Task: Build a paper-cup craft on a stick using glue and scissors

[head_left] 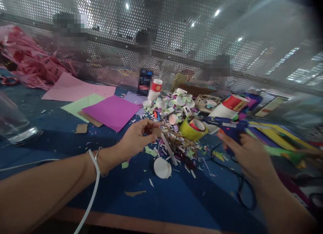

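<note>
My left hand (136, 139) is closed in a pinch on a small brown piece of cardboard (156, 131), held above the heap of paper scraps. My right hand (253, 156) is wrapped around a dark blue glue gun (234, 125) with a small red light, its nozzle pointing left. Below the left hand, a white paper disc (161, 168) lies on the blue table. Between the two hands stands a roll of yellow tape (188, 130) with something red inside it.
Behind the scraps (181, 143) are several cut paper-cup pieces (179, 101) and stacked paper cups (228, 106). Coloured sheets (111, 109) lie left of them, with a clear glass (15, 119) further left. A black cord (242, 190) loops below the glue gun. Perforated metal (171, 62) stands behind.
</note>
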A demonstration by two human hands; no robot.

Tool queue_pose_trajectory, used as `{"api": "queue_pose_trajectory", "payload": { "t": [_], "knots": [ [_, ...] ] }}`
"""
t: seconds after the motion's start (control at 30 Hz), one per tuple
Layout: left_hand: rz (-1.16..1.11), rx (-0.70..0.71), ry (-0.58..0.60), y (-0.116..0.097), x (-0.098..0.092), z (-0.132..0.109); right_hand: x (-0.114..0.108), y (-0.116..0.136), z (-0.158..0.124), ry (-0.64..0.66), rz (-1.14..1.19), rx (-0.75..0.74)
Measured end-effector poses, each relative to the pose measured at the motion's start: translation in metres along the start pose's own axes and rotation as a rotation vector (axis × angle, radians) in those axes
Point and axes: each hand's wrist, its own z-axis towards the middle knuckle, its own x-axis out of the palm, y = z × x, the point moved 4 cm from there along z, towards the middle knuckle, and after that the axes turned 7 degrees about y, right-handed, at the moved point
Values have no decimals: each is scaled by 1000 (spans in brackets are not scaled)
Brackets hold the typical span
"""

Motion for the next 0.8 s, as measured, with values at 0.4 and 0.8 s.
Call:
{"api": "queue_pose_trajectory", "payload": {
  "t": [0.4,0.8],
  "knots": [
    [40,44,57,-2,9,-1,26,39,-45,282,96,-222],
    [146,30,83,-3,12,-3,48,52,-59,231,-10,-432]
  ]
}}
